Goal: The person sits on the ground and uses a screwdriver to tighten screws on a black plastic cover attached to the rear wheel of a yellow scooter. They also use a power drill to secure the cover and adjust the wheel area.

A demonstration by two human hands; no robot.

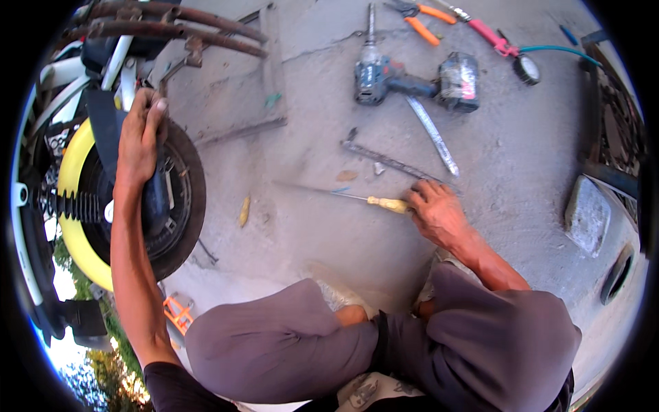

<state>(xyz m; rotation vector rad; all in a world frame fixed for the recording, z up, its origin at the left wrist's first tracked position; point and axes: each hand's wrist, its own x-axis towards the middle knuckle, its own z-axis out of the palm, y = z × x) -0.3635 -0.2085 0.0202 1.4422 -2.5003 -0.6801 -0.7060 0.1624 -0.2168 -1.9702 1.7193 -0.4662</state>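
My left hand (142,134) is closed in front of a black plastic mudguard (103,130), beside a motorcycle wheel (189,213) with a black tyre and yellow rim. What its fingers grip is hidden. At the middle right, my right hand (439,214) curls low over the concrete floor, its fingers round the butt of a screwdriver's yellow handle (389,204). The thin shaft points left. Just beyond those fingers lies a dark metal bar (395,163), its near end close to the fingertips.
Farther off lie a cordless impact wrench (395,82), a silvery flat lever (432,136), orange-handled pliers (422,24) and a pink inflator with a gauge (504,48). A rusty tube frame (178,31) juts in at upper left. A grey block (587,215) stands at right.
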